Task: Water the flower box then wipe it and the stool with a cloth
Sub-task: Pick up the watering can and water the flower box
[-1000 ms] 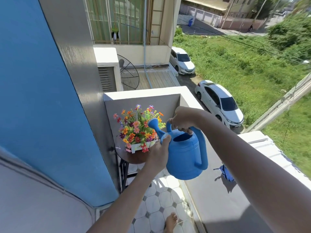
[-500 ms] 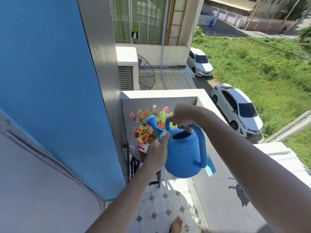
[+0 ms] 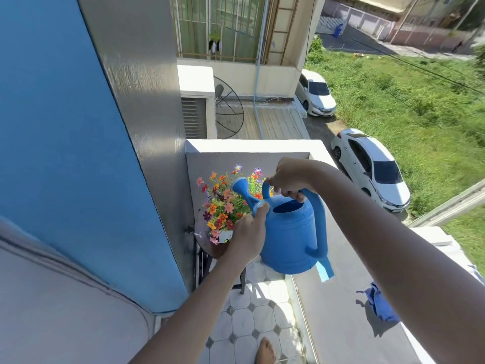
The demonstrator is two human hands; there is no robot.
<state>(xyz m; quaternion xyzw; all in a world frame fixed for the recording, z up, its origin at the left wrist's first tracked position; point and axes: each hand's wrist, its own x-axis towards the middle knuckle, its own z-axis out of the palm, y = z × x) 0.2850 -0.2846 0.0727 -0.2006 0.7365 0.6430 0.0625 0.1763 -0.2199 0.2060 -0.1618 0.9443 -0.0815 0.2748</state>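
The watering can (image 3: 288, 232) has risen, right hand (image 3: 288, 179) gripping its handle, left hand (image 3: 246, 237) pinching the spout.

Single head-worn wide-angle view, looking forward and steeply down; forearms close at lower frame, balcony floor (image 3: 252, 319) beneath, street at upper right.
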